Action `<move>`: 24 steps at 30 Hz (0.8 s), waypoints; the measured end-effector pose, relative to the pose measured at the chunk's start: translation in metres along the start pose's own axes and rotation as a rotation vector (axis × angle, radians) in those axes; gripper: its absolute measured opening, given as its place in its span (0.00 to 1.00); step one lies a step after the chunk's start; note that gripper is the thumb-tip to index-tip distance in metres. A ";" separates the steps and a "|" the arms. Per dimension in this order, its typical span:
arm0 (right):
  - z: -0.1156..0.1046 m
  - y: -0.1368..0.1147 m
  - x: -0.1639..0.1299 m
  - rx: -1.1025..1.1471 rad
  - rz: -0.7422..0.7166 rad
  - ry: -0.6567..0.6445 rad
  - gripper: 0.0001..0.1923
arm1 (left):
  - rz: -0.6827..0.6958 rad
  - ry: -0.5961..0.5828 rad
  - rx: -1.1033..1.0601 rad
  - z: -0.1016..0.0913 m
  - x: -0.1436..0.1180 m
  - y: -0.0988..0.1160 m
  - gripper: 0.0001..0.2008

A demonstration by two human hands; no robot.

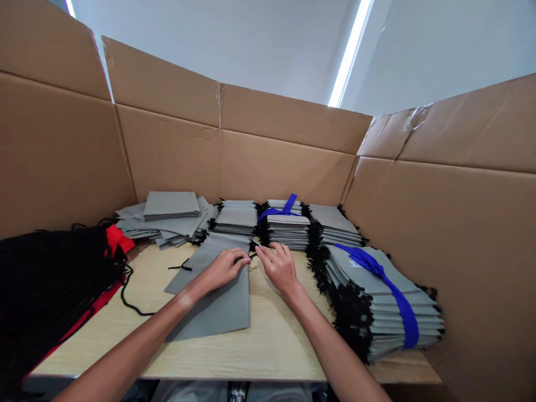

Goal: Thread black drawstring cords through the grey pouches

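Observation:
A flat grey fabric bag [221, 310] lies on the table in front of me, with a short black cord end [181, 267] sticking out at its left side. My left hand [226, 267] rests over the bag's upper right edge, thumb and fingers pinched on a black cord [252, 255]. Just to the right, my right hand [278, 268] is closed with its fingertips at the same cord. By those fingertips is a small dark thing [254, 244], too small to make out.
A heap of black cords [54, 285] with a red band lies at left. Loose grey bags [171, 205] are piled at back left. Corded bag stacks [237, 216] stand behind; a blue-tied bundle [385, 301] is at right. Cardboard walls [285, 162] enclose the table [276, 346].

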State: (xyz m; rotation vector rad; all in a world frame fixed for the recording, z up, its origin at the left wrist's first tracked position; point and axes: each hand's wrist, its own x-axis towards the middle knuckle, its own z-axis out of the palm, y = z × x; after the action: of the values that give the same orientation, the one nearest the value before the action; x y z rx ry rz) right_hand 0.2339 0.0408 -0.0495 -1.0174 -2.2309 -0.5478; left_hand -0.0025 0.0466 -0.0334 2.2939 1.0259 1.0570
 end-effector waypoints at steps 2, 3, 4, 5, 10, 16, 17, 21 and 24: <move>-0.001 -0.002 0.001 0.020 0.034 0.011 0.17 | -0.021 -0.052 -0.077 -0.003 0.002 0.005 0.19; -0.001 -0.004 0.001 0.038 0.055 0.020 0.16 | -0.024 -0.075 -0.133 -0.005 0.003 0.008 0.20; -0.001 -0.007 0.002 0.063 0.078 0.030 0.15 | -0.029 -0.088 -0.196 -0.007 0.004 0.010 0.21; -0.001 -0.011 0.002 0.099 0.102 0.041 0.14 | -0.036 -0.086 -0.260 -0.008 0.004 0.012 0.21; -0.001 -0.033 0.005 0.455 0.223 0.041 0.15 | -0.058 -0.002 -0.405 -0.012 0.004 0.014 0.25; -0.010 -0.042 0.010 0.847 0.421 -0.018 0.20 | 0.039 0.072 -0.271 -0.009 0.005 0.006 0.23; -0.012 -0.043 0.011 0.887 0.435 -0.027 0.21 | 0.073 0.088 -0.238 -0.008 0.005 0.005 0.21; -0.017 -0.044 0.013 0.890 0.455 -0.035 0.22 | 0.246 0.123 -0.031 -0.005 -0.001 0.004 0.17; -0.021 -0.048 0.015 0.871 0.465 -0.034 0.22 | 0.300 0.151 0.089 -0.002 -0.006 0.009 0.16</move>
State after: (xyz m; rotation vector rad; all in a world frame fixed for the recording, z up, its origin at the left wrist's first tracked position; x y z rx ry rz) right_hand 0.1966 0.0070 -0.0294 -0.9859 -1.8389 0.6030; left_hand -0.0030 0.0368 -0.0294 2.5277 0.8128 1.3447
